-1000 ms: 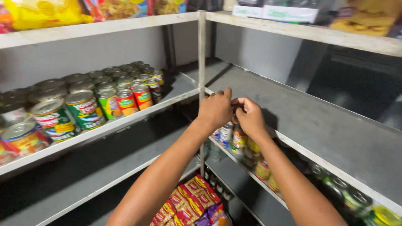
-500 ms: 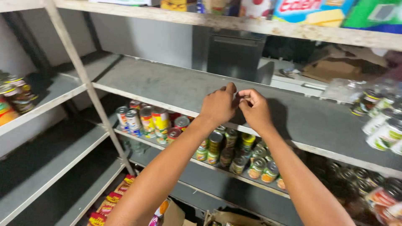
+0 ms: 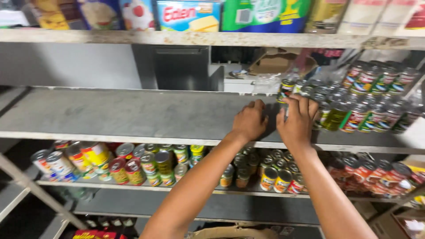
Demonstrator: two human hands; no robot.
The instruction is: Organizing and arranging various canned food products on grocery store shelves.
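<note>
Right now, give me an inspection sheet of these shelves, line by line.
Surface: grey middle shelf, bare on its left part, worn front edge.
Job's things: cluster of small cans at the right end of the middle shelf, close packed.
Clutter: more cans on the lower shelf, some tipped or leaning; boxed goods on the top shelf; a crumpled carton behind the middle shelf.
Hands: left hand palm down on the shelf; right hand at the edge of the can cluster, fingers curled over the nearest cans; whether it grips one cannot be told.
Cables: nothing seen.
Surroundings: dark cabinet behind the rack, dim storeroom.
</note>
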